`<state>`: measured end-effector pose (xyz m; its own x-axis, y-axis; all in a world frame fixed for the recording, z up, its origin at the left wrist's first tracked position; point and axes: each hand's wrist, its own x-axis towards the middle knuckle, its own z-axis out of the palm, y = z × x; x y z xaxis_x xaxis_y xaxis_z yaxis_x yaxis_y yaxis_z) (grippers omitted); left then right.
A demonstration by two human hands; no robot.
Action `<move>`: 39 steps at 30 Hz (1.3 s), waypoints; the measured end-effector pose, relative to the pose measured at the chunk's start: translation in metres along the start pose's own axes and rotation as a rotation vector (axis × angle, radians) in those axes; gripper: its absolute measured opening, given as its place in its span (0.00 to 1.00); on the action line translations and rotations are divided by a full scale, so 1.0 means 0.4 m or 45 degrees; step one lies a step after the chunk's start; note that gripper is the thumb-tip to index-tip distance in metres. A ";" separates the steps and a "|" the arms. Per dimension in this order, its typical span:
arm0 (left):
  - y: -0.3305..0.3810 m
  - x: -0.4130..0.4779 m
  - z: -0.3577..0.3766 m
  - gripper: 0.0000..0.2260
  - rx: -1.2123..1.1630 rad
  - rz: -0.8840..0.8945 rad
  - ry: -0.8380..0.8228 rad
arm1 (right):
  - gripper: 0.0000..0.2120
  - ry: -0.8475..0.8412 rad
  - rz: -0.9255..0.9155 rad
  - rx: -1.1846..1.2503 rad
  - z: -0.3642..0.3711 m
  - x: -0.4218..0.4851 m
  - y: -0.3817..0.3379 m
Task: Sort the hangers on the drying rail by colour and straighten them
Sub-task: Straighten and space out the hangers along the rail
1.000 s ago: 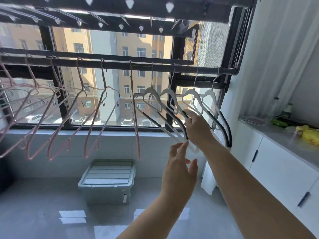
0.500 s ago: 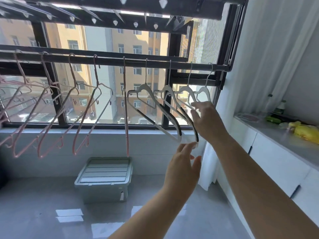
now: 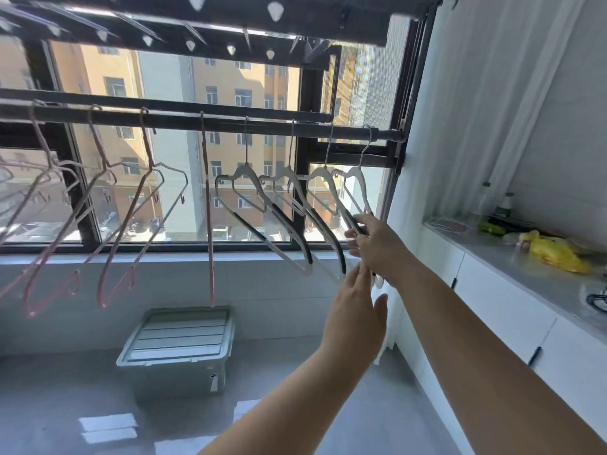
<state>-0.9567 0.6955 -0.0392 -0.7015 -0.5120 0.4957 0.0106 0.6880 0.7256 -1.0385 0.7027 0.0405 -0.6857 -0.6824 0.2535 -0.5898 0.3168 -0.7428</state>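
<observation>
A dark drying rail point(image 3: 184, 121) runs across the window. Several pink wire hangers point(image 3: 144, 205) hang along its left and middle part, most of them turned at an angle; one pink hanger point(image 3: 207, 208) hangs edge-on. To the right hang several white hangers point(image 3: 285, 221) with black grip strips, close together. My right hand point(image 3: 377, 247) grips the lower arm of the rightmost white hanger point(image 3: 356, 192). My left hand point(image 3: 354, 310) is raised just below it, fingers straight, fingertips near the hangers' lower ends, holding nothing.
A grey lidded storage box point(image 3: 179, 349) stands on the glossy floor under the window. White cabinets with a grey counter point(image 3: 532, 267) run along the right, with a yellow bag point(image 3: 555, 251) and bottles on top. A white curtain point(image 3: 492, 110) hangs beside the rail's right end.
My right hand has moved right from the middle white hangers to the rightmost one and taken hold of it. My left hand has followed to the right, staying below.
</observation>
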 end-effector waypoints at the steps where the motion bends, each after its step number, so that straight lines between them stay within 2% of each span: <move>1: -0.007 -0.001 0.004 0.23 -0.001 0.008 -0.008 | 0.17 0.014 -0.007 0.010 0.004 0.000 0.000; 20: -0.016 0.009 0.043 0.21 0.024 0.060 -0.121 | 0.20 0.116 -0.061 0.044 -0.003 -0.001 0.031; 24: -0.013 0.001 0.036 0.21 0.010 0.031 -0.140 | 0.18 0.131 -0.105 -0.023 0.003 -0.007 0.038; 33: -0.022 -0.030 -0.006 0.15 -0.014 0.007 -0.100 | 0.22 0.127 -0.168 -0.053 0.027 -0.084 0.033; 39: -0.056 -0.091 -0.048 0.18 -0.087 -0.016 -0.027 | 0.23 0.149 -0.219 -0.044 0.036 -0.189 0.050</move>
<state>-0.9176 0.6888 -0.0645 -0.7167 -0.5087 0.4771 0.0502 0.6446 0.7628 -0.9921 0.7511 -0.0025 -0.6174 -0.6480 0.4461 -0.7152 0.2261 -0.6613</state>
